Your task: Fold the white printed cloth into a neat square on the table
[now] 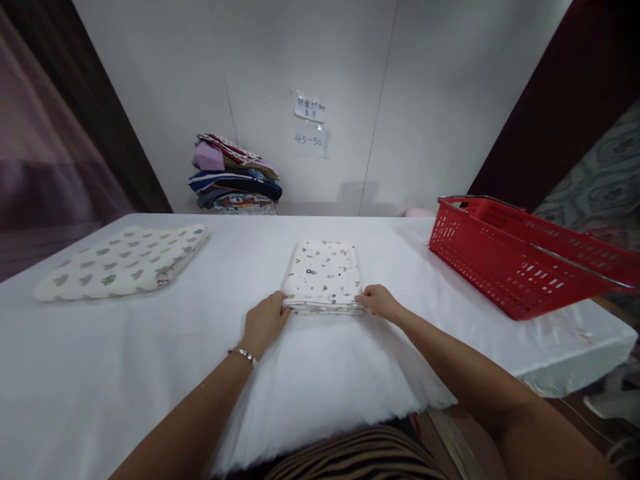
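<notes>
A white cloth with small printed figures (pixel 324 270) lies folded into a layered rectangle on the white-covered table. My left hand (pixel 265 323) pinches its near left corner, thumb and fingers closed on the edge. At the near right corner, my right hand (pixel 382 303) pinches the folded layers in the same way. The near edge shows several stacked layers between my two hands. A bracelet (pixel 243 355) is on my left wrist.
At the left lies a folded white cloth with grey-green shapes (pixel 125 262). A red plastic basket (pixel 505 267) with metal handles stands at the right. A pile of folded fabrics (pixel 235 180) is by the wall, left of paper signs (pixel 311 139). The tablecloth (pixel 320 387) hangs over the near edge.
</notes>
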`<state>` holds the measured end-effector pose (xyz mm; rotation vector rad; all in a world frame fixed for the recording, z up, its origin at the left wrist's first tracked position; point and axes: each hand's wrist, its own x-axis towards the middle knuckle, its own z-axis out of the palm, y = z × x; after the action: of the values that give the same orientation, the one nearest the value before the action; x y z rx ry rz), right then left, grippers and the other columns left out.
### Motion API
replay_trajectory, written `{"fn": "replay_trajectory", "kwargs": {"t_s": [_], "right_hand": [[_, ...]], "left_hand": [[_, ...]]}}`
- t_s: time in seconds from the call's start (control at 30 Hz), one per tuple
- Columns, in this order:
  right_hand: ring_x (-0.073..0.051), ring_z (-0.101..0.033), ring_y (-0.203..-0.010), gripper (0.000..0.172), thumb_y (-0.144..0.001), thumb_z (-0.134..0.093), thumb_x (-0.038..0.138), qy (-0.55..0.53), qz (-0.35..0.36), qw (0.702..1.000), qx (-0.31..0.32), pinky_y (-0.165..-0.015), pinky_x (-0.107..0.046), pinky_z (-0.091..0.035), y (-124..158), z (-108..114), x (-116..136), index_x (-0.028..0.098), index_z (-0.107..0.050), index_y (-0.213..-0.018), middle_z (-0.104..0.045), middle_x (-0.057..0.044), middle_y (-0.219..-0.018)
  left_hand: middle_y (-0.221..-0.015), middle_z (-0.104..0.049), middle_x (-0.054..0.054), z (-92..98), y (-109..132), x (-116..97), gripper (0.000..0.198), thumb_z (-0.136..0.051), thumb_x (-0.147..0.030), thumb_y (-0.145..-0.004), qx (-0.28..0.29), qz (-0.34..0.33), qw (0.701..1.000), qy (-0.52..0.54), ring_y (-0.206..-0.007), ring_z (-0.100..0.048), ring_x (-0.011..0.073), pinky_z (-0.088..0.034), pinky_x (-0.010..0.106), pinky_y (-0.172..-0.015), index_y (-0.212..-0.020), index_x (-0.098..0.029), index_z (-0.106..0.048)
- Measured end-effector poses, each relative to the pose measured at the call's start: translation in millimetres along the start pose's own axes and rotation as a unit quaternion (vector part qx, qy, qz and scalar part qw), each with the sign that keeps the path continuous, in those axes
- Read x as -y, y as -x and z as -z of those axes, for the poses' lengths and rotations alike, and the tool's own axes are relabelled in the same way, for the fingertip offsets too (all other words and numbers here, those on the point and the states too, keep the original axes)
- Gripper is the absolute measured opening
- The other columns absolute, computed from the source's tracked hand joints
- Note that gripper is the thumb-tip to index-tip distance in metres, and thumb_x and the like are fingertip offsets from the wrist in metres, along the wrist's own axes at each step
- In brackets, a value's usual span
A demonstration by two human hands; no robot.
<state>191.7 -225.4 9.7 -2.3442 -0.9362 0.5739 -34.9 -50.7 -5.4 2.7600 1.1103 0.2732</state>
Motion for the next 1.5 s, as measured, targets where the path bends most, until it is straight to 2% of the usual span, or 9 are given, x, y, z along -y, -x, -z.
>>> {"fn": "replay_trajectory", "kwargs": {"t_s": [0.2, 0.4, 0.63, 0.9, 1.1, 1.3, 1.5], "right_hand": [[-0.006, -0.042, -0.037, 0.024, -0.072, -0.06, 0.032, -0.114, -0.012, 0.993, 0.014, -0.04, -0.018, -0.03, -3.4, 3.0, -5.7, 0.016, -0.051, -0.056, -0.049, 0.004, -0.044], [-0.006, -0.043, -0.035, 0.026, -0.071, -0.063, 0.033, -0.117, -0.064, 0.99, 0.048, -0.036, -0.018, -0.026, -4.6, 0.2, -12.4, 0.016, -0.049, -0.058, -0.049, 0.004, -0.044], [-0.007, -0.048, -0.034, 0.029, -0.076, -0.06, 0.041, -0.109, -0.111, 0.982, 0.104, -0.033, -0.019, -0.029, 1.6, 4.0, -5.9, 0.015, -0.05, -0.064, -0.059, 0.0, -0.056], [-0.009, -0.052, -0.037, 0.029, -0.071, -0.068, 0.037, -0.11, -0.102, 0.985, 0.084, -0.034, -0.018, -0.031, 3.1, 8.1, 2.2, 0.014, -0.051, -0.069, -0.064, -0.004, -0.062], [-0.008, -0.049, -0.039, 0.028, -0.073, -0.065, 0.038, -0.136, -0.131, 0.974, 0.122, -0.034, -0.018, -0.029, -1.3, 7.5, -1.2, 0.015, -0.051, -0.067, -0.06, -0.002, -0.057], [-0.008, -0.048, -0.041, 0.03, -0.07, -0.067, 0.041, -0.114, -0.121, 0.982, 0.085, -0.035, -0.018, -0.028, -1.7, 8.4, -0.7, 0.016, -0.051, -0.068, -0.056, 0.0, -0.056], [-0.007, -0.042, -0.039, 0.032, -0.069, -0.068, 0.043, -0.136, -0.128, 0.979, 0.085, -0.033, -0.018, -0.021, -5.1, 4.1, -4.1, 0.016, -0.051, -0.064, -0.053, 0.001, -0.05]], "left_hand": [[-0.09, -0.062, 0.003, -1.7, 0.3, 0.7, 0.017, -0.04, -0.032, -0.085, -0.008, 0.001, 1.0, 0.012, -0.083, -0.058, 0.0188, -0.039, 0.027, -0.062, -0.095, -0.021, -0.048], [-0.091, -0.063, 0.002, -2.9, 0.6, 1.3, 0.019, -0.04, -0.034, -0.083, -0.014, -0.001, 1.0, 0.016, -0.081, -0.059, 0.0194, -0.038, 0.028, -0.061, -0.096, -0.022, -0.048], [-0.094, -0.063, 0.003, -3.6, 2.5, 2.2, 0.024, -0.039, -0.036, -0.084, -0.017, 0.005, 0.999, 0.027, -0.082, -0.06, 0.0192, -0.039, 0.027, -0.063, -0.101, -0.022, -0.047], [-0.091, -0.063, 0.003, -0.9, 2.9, -0.1, 0.023, -0.039, -0.034, -0.084, -0.008, 0.012, 1.0, 0.024, -0.08, -0.059, 0.0194, -0.039, 0.027, -0.062, -0.1, -0.022, -0.049], [-0.09, -0.063, 0.003, -1.0, 3.9, 2.1, 0.022, -0.039, -0.035, -0.084, -0.01, 0.003, 1.0, 0.023, -0.079, -0.059, 0.0192, -0.038, 0.027, -0.06, -0.098, -0.022, -0.049], [-0.089, -0.064, 0.002, -0.1, 4.5, 2.9, 0.023, -0.039, -0.035, -0.084, -0.007, 0.001, 0.999, 0.035, -0.078, -0.06, 0.0186, -0.039, 0.027, -0.061, -0.099, -0.022, -0.049], [-0.09, -0.064, 0.002, 0.8, 4.3, 2.5, 0.023, -0.039, -0.036, -0.084, -0.003, 0.004, 0.999, 0.032, -0.08, -0.059, 0.0187, -0.039, 0.027, -0.062, -0.099, -0.022, -0.049]]}}
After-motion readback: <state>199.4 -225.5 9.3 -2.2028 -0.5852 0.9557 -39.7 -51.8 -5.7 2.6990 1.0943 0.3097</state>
